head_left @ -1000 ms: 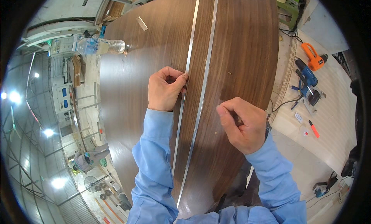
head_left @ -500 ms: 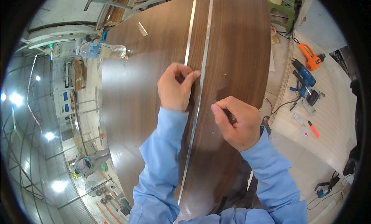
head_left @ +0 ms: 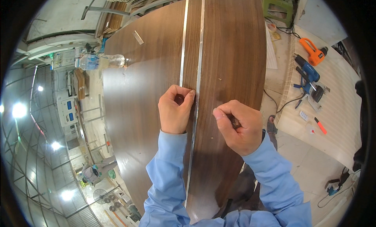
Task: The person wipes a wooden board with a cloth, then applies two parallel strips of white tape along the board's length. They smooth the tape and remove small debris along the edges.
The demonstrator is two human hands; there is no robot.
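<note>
A large dark-brown wood-grain panel [head_left: 235, 50] lies before me. Two narrow shiny strips run lengthwise along it, a left strip [head_left: 184, 43] and a right strip [head_left: 201, 43]. My left hand [head_left: 175, 112] is closed in a pinch, its fingertips beside the right strip; the hand covers part of the left strip. Whatever those fingers hold, if anything, is hidden. Over the panel to the right of the strips, my right hand [head_left: 243, 127] is also curled, thumb against index finger, and its grip hides any small thing inside. Tiny crumbs [head_left: 219, 79] dot the surface.
On the panel's far left are a short metal piece [head_left: 138, 37] and a clear plastic bottle [head_left: 111, 61]. A side table [head_left: 337, 105] at right holds an orange heat gun [head_left: 313, 51], a blue power tool [head_left: 307, 68] and a red marker [head_left: 320, 126]. Another person [head_left: 92, 173] is at left.
My left hand has drawn back toward me along the right strip, still pinched. The right hand stays nearly in place. The view has shifted slightly.
</note>
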